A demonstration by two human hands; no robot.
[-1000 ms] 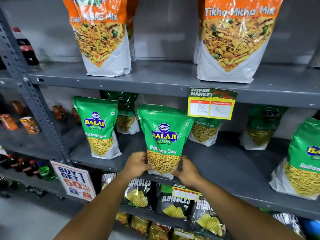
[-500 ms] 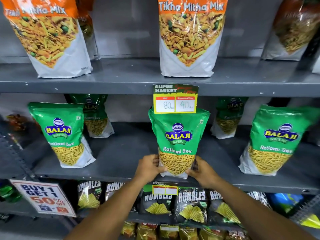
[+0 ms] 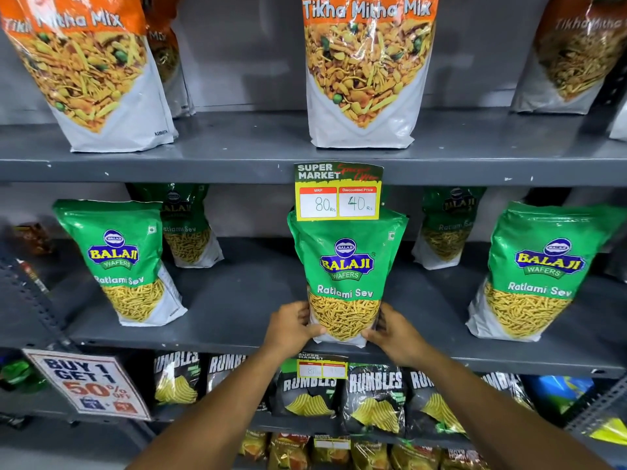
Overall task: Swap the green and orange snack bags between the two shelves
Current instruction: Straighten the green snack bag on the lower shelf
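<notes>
Sliding rightward along the shelf front, the green bag (image 3: 346,279) between the hands has been travelling from a spot left of the hanging price tag (image 3: 338,191) to one directly beneath it, and its top edge is now tucking just behind the tag's lower border. Both hands are clamping the bag's lower corners: the left hand (image 3: 291,329) is pressing its thumb over the bottom-left of the window of yellow sev, and the right hand (image 3: 395,330) is curling its fingers round the bottom-right. Whether the base is resting on the lower shelf (image 3: 237,313) or hovering just off it, I cannot tell; it is sitting right at the front lip, upright.

Judging by this, the step in hand is the seating or lifting of one green bag, with the swap itself not yet showing: green bags are standing to the left and right of the hands on the same level, and orange bags are filling the upper shelf (image 3: 237,164) above them. Straight above the hands, an orange bag (image 3: 364,72) is standing on that upper shelf.

The next move is probably calling for a firm two-handed lift, drawing the pouch outward first so that it is clearing the tag and the shelf edge overhead before rising.
</notes>
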